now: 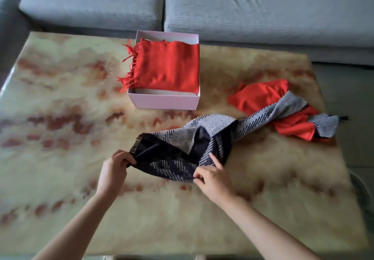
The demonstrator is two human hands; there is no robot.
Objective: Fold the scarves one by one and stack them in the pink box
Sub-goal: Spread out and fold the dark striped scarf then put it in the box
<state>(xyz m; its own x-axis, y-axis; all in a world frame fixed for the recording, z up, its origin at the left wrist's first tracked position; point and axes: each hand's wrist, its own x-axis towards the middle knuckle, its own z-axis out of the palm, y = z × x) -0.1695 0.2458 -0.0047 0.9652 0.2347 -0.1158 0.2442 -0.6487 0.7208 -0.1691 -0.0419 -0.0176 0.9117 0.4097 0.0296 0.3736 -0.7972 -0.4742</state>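
A navy and grey zigzag scarf (pixel 204 136) trails across the table from near centre to the right edge. My left hand (pixel 114 170) pinches its fringed dark end, and my right hand (pixel 210 177) grips the same end a little to the right. A crumpled red scarf (pixel 261 95) lies at the right, partly under the zigzag scarf. The pink box (pixel 165 101) stands at the table's far middle, with a folded red fringed scarf (pixel 168 67) on top inside it, its fringe hanging over the left wall. A pale cloth shows beneath it.
The marbled beige and rust table (pixel 60 118) spreads under everything. A grey sofa (pixel 263 6) runs along its far side. The table's right edge (pixel 332 118) lies beside the scarf pile.
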